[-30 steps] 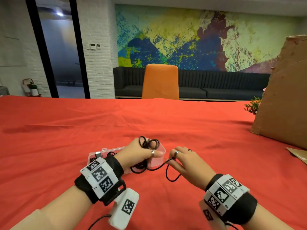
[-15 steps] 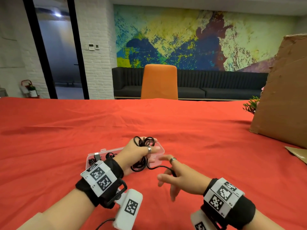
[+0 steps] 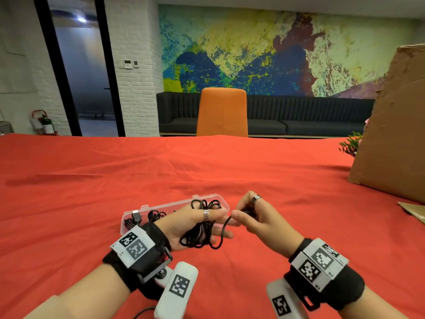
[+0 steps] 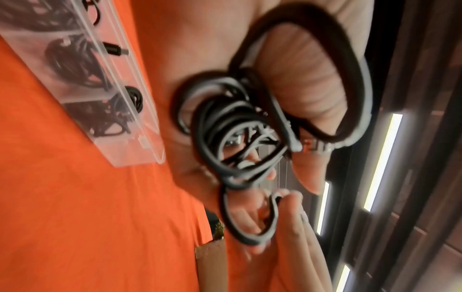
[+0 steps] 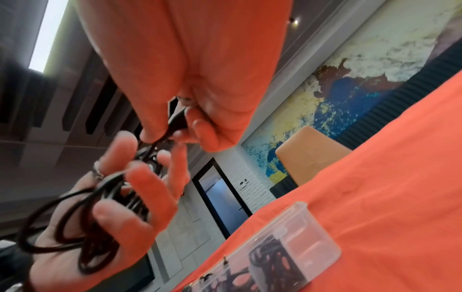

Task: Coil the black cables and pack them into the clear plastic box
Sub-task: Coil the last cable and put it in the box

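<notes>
My left hand [image 3: 190, 224] holds a coil of black cable [image 3: 202, 229] just above the red cloth, its loops lying over the palm and fingers. In the left wrist view the coil [image 4: 237, 128] fills the palm. My right hand [image 3: 259, 222] pinches the cable's free end and plug [image 5: 177, 118] right at the left fingertips, and a short loop [image 3: 220, 238] hangs between the hands. The clear plastic box [image 3: 165, 204] lies open behind the left hand. Coiled black cables [image 3: 154, 216] fill its left part, and its right end [image 5: 312, 237] looks bare.
A large cardboard box [image 3: 395, 134] stands at the right on the red tablecloth [image 3: 230, 171], with a small plant [image 3: 349, 146] beside it and a cardboard flap [image 3: 414, 210] at the right edge. An orange chair [image 3: 222, 111] stands beyond the far edge.
My right hand has risen from the cloth and taken the cable's end up to the left fingertips. The loose tail has shortened to a small loop. My left hand still holds the coil.
</notes>
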`<state>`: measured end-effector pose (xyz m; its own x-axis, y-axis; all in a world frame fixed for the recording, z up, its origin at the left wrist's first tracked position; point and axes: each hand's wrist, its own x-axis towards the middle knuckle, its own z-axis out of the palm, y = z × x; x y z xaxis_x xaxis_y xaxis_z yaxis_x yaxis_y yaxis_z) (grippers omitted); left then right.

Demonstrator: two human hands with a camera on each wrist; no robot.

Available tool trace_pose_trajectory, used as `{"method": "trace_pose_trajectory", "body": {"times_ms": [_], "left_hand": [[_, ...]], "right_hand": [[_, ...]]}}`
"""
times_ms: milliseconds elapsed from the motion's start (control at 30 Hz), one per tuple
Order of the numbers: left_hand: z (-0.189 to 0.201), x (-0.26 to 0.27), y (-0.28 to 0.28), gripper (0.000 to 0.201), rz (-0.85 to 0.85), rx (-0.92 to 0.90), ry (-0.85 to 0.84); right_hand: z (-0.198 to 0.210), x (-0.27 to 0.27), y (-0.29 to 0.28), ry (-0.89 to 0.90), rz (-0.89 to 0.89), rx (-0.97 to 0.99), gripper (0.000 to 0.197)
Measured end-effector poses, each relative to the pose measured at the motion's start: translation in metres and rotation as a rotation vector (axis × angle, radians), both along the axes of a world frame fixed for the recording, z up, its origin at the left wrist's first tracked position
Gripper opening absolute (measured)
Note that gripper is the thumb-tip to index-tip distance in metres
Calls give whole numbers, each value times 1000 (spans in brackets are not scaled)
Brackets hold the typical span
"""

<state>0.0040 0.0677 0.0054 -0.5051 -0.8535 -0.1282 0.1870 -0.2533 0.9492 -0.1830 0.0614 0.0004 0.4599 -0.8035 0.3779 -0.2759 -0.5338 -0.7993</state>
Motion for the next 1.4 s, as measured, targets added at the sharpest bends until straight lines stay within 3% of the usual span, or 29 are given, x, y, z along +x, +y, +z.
{"method": "trace_pose_trajectory", "body": {"times_ms": [67,167,267,467,567,900,1167,1400], "left_hand": [[-1,-5,2,27,-99,-26,-3],[0,-11,7,6,-75,14,6],[-2,-11,2,10,101,-1,-6],[-2,-19,-9,11,443,-56,141],[-3,-23,-13,14,476,-37,220],[-16,-24,-18,11,693,-233,151],[-21,-26,-21,8,665,-362,88],[-24,-28,-23,12,685,-348,132]], "right_hand": [[-1,7,2,-59,2,31,14],[-2,15,7,-95,-3,26,12],[-5,14,4,46,-97,-147,6],[-8,24,8,114,-252,-212,14],[-10,37,16,109,-230,-168,23],[-20,52,16,-142,-50,140,25],[-9,48,6,-164,76,266,36],[-14,48,2,-287,5,311,47]]}}
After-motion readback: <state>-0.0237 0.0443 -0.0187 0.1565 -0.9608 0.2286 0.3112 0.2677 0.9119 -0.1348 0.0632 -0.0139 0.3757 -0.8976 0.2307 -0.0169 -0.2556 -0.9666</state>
